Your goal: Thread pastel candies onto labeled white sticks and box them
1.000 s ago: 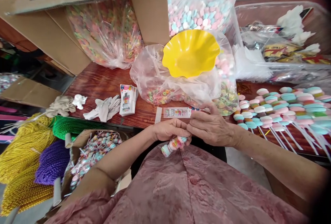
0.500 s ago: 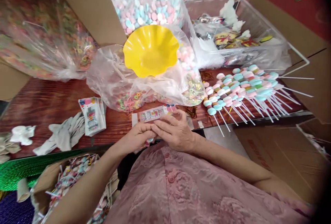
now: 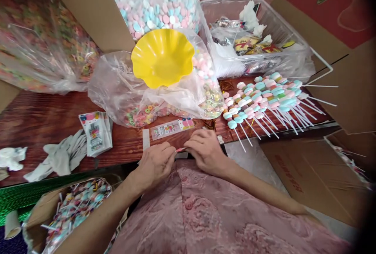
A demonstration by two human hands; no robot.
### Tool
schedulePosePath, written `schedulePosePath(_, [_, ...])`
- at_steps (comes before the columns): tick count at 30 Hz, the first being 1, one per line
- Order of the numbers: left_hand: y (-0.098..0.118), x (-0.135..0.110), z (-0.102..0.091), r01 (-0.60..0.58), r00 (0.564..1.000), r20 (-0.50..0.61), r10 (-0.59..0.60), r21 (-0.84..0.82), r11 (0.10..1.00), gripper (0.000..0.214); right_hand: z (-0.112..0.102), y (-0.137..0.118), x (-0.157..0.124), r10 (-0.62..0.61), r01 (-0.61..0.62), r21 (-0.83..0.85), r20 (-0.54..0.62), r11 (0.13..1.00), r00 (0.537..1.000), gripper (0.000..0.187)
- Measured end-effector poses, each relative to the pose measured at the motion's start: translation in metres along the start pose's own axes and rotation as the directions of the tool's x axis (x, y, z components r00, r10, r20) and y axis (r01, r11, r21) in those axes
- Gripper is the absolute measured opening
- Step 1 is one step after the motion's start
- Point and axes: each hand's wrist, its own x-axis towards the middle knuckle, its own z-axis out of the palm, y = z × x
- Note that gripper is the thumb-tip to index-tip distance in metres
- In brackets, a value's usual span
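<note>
Single head-worn view, looking forward and steeply down from just above the person's pink patterned blouse [image 3: 223,215]. Close range: the dark red wooden desk [image 3: 44,117] fills mid-frame, cardboard boxes [image 3: 88,7] along the far edge, frame corners vignetted.

Both hands pinch a small stick [image 3: 181,149]; a printed sleeve [image 3: 172,127] lies just beyond, skewers [image 3: 258,97] to the right, cloths [image 3: 60,158] left.

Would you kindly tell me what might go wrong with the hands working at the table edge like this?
Both hands, left hand and right hand, pinch a small pink piece over the lap; it might drop unseen. The right forearm sits near the white-stick candy skewers overhanging the red-brown wooden table, and could sweep them off.
</note>
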Motion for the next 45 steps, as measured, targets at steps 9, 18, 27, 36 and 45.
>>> schedulePosePath(9, [0.004, 0.020, 0.020, 0.431, 0.774, 0.160, -0.613, -0.842, 0.325, 0.033, -0.073, 0.079, -0.050, -0.021, 0.076, -0.590, 0.100, 0.804, 0.995, 0.021])
schedulePosePath(18, [0.013, 0.016, 0.025, 0.435, 0.731, 0.232, -0.642, -0.883, 0.177, 0.038, -0.056, 0.101, -0.044, -0.164, 0.267, -0.454, 0.254, 0.850, 0.953, 0.021])
schedulePosePath(27, [0.021, 0.030, 0.027, 0.410, 0.756, 0.200, -0.624, -0.887, 0.213, 0.034, -0.069, 0.057, -0.011, 0.027, -0.034, -0.051, -0.127, 0.998, 0.991, 0.015])
schedulePosePath(36, [0.013, 0.053, 0.026, 0.116, 0.805, -0.122, -0.580, -0.927, 0.355, 0.018, 0.012, 0.004, 0.044, -0.064, 0.080, 0.043, -0.300, 0.996, 0.952, 0.024])
schedulePosePath(45, [-0.012, 0.037, 0.024, 0.021, 0.804, -0.155, -0.574, -0.957, 0.289, 0.024, 0.027, 0.000, 0.065, -0.001, 0.023, 0.314, -0.069, 0.949, 0.998, 0.031])
